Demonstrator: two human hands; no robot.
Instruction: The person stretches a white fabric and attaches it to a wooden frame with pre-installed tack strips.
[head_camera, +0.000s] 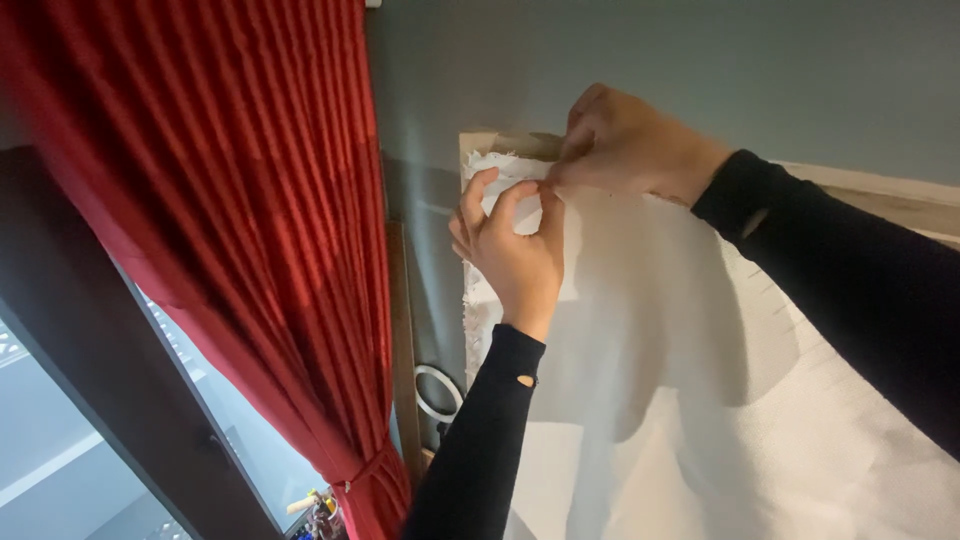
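Inspector: Where is the white sheet (700, 400)?

Checker: On the wall; your left hand (515, 250) pinches its frayed top-left corner, your right hand (625, 140) grips the top edge just above, touching

Both arms wear long, close-fitting black sleeves reaching the wrists; the left hand (515, 255) and right hand (630, 145) are bare, no rings or watch showing (the left cuff has a small hole near its edge)
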